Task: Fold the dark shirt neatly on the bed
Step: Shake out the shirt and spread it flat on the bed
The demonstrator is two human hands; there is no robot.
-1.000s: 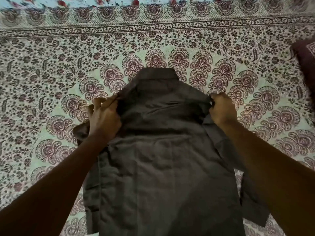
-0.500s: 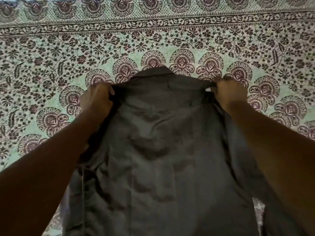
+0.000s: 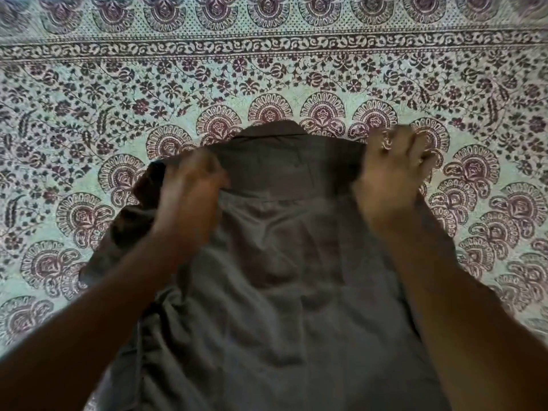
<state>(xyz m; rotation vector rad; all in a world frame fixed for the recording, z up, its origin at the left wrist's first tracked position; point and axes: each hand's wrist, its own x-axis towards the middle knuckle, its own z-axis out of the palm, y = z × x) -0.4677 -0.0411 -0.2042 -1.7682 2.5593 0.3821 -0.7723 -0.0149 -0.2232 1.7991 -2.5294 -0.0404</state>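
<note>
The dark grey shirt [image 3: 275,298] lies back side up on the bed, its collar pointing away from me. My left hand [image 3: 189,200] grips the left shoulder, where the fabric is bunched and a sleeve spills out to the left. My right hand [image 3: 391,176] holds the right shoulder, fingers curled over the cloth edge. Both hands are blurred. The shirt body is wrinkled and runs down past the lower edge of the view.
A patterned bedsheet [image 3: 267,72] with maroon floral motifs on pale green covers the whole bed. A dark ornamental border band [image 3: 267,44] runs across the far side.
Both hands have stayed on the shirt's shoulders. The left shoulder fabric now bunches out to the left, and the shirt body shows more wrinkles.
</note>
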